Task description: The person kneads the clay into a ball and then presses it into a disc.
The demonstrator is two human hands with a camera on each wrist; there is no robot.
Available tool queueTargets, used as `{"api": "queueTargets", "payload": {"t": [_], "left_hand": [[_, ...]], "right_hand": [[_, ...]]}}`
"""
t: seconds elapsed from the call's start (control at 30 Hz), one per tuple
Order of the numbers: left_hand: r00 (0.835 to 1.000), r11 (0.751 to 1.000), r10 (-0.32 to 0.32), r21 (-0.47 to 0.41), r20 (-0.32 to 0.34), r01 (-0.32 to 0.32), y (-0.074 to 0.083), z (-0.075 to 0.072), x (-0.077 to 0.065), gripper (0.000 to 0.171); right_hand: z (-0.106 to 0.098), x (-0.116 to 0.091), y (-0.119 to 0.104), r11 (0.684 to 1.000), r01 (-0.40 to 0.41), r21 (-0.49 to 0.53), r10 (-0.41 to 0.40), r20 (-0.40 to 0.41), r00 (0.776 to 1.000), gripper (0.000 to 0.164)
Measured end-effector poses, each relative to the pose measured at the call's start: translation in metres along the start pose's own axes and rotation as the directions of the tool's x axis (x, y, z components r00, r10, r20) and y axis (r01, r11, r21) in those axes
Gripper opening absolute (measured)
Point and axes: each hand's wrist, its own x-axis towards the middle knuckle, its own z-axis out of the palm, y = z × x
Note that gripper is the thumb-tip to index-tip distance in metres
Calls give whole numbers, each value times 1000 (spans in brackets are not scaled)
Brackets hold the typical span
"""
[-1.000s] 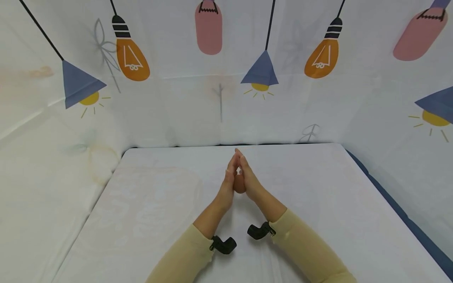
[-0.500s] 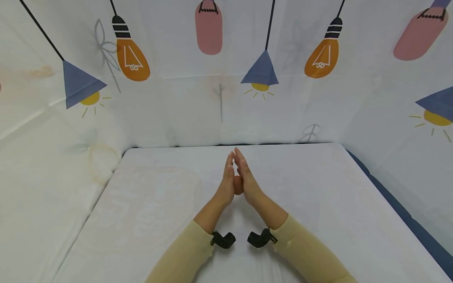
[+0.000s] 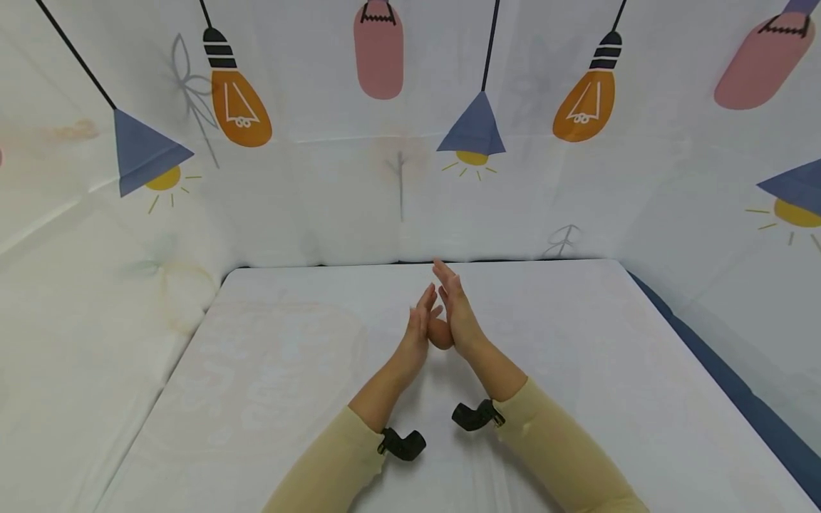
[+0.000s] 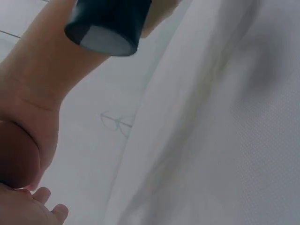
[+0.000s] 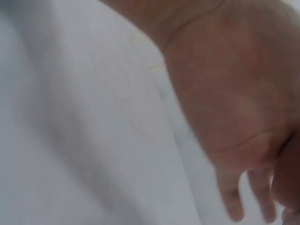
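A smooth reddish-brown ball point(image 3: 440, 333) sits between my two palms, above the white table. My left hand point(image 3: 412, 342) presses on its left side with fingers extended forward. From the other side my right hand point(image 3: 467, 324) presses against it, fingers straight and reaching farther forward than the left ones. In the left wrist view the ball point(image 4: 18, 157) shows at the left edge, against a palm. Only part of the ball point(image 5: 287, 180) is visible at the right edge of the right wrist view, beside a broad palm.
The white tabletop point(image 3: 288, 399) spreads around both arms. Behind it hangs a white cloth point(image 3: 321, 192) printed with lamps and bulbs. Black wrist cameras stick out inward from the left sleeve point(image 3: 333, 463) and the right sleeve point(image 3: 564, 449).
The palms have slid against each other. Compared with half a second ago, my right hand is farther forward and right, and my left slightly back. The ball has shifted slightly right.
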Motion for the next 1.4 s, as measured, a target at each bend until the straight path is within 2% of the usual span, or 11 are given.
{"api": "queueTargets", "payload": {"t": [0.1, 0.23, 0.33, 0.47, 0.63, 0.73, 0.9, 1.03, 1.13, 1.27, 1.4], "left_hand": [[998, 999, 52, -13, 29, -52, 5, 2, 0, 105], [991, 991, 130, -6, 14, -130, 11, 4, 2, 106], [984, 984, 176, 26, -27, -176, 13, 5, 4, 105], [974, 977, 198, 100, -110, -188, 12, 5, 5, 101], [953, 969, 213, 175, -217, -177, 11, 3, 7, 100], [945, 969, 200, 196, -259, -151, 11, 0, 9, 100], [941, 967, 158, 241, -300, -85, 8, -6, 11, 101], [946, 970, 114, 240, -302, -40, 4, -9, 12, 100], [960, 969, 69, 248, -272, 0, 0, -8, 11, 97], [981, 962, 15, 272, -194, 39, -1, -4, 8, 85], [992, 964, -3, 262, -129, 37, 2, 1, 5, 72]], "right_hand": [[-2, 1, 4, 1000, -23, -10, 23, -3, 1000, 76], [-2, 2, 12, 995, -98, 30, 97, 36, 995, 74], [1, 1, 18, 986, -136, 98, 127, 93, 988, 79], [9, -3, 21, 974, -142, 179, 116, 147, 982, 83], [17, -9, 18, 979, -118, 169, 87, 180, 980, 78], [19, -13, 17, 984, -109, 139, 81, 198, 977, 81], [21, -18, 11, 989, -95, 111, 69, 219, 973, 80], [20, -19, 3, 992, -49, 114, 24, 216, 976, 83], [17, -17, -1, 989, -43, 140, 16, 188, 982, 85], [11, -14, -3, 984, -68, 165, 48, 125, 991, 82], [7, -9, -5, 985, -50, 162, 37, 82, 996, 81]]}}
